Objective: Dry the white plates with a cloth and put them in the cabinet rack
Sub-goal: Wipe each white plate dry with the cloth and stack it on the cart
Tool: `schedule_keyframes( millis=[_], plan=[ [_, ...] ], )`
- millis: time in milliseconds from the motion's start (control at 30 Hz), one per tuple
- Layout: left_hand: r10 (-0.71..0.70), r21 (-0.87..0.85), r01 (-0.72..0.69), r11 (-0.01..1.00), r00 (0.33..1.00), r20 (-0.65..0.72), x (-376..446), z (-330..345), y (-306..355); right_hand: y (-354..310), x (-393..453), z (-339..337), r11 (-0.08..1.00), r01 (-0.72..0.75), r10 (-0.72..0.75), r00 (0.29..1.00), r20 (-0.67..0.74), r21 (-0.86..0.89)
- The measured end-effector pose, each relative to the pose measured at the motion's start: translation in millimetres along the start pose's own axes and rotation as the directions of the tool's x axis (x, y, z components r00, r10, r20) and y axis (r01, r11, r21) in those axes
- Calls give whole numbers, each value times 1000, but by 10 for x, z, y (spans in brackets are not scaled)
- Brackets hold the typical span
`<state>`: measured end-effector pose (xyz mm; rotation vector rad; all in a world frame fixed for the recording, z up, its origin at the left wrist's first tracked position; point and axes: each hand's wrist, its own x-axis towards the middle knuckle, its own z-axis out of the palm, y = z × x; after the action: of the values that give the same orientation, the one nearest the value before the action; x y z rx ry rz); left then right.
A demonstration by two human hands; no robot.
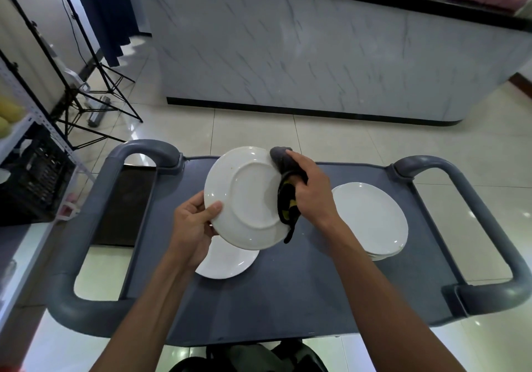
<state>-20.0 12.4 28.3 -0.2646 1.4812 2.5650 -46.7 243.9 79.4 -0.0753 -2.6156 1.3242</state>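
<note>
Now mid-wipe, with the plate (247, 199) held tilted above the grey cart (288, 285), underside facing up. Left hand (193, 225) pinching the near-left rim, thumb on top, fingers curled beneath. Right hand (311, 190) closed around a bunched dark cloth (285, 181) with yellow markings, pressing it against the plate's right edge. Directly below, partly hidden by the left wrist, a single plate (230, 262) lying flat on the cart; off to the right, well apart, a stack of plates (371, 219). Cabinet rack not visible anywhere. Biggest risk, by the look of it: only one rim pinch supporting the plate, so a firm sideways push from the cloth could lever it out of that grip and drop it straight onto the plate underneath, likely chipping both. Damp porcelain would make that slip easier. Also a loose tail of cloth dangling at the near edge, liable to snag or leave the rim half dried. Faint speck near the far-left rim possibly missed too.
</note>
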Motion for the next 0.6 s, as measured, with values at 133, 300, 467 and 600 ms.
schedule_keyframes(
  millis=[133,300,467,600],
  plan=[
    [-11,-99,7,995,999,-43,37,-33,79,102,-164,-21,1000,-4,4,1000,-3,16],
    [-19,-173,5,985,997,-80,90,-9,149,126,-372,147,993,97,-98,995,-22,-68],
    [-14,-174,-8,985,992,-128,94,97,157,20,-576,379,971,190,-192,981,-5,-143],
    [-24,-175,-1,985,989,-145,91,172,160,-88,-718,587,944,258,-265,964,-6,-204]
  ],
)
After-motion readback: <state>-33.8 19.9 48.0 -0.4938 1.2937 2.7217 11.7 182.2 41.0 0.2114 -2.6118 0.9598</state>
